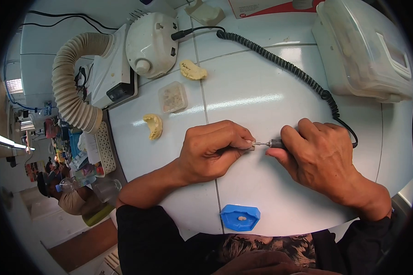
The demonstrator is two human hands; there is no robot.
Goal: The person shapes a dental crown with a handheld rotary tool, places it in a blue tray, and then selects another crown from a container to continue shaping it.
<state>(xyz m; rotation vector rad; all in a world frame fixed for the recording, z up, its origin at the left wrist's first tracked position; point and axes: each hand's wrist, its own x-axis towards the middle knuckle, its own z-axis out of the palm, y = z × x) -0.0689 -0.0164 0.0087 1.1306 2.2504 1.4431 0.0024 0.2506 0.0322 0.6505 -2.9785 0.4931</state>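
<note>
In the head view, beyond the blue tray (227, 216), the left hand (211, 149) pinches a small pale piece (252, 147) between thumb and fingers, while the right hand (323, 153) is closed around a handpiece (276, 143), its thin tip at this piece.

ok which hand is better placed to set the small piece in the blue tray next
Probably the left hand: it pinches the small piece and looks closer to the blue tray. The right hand is occupied with the handpiece.
</note>
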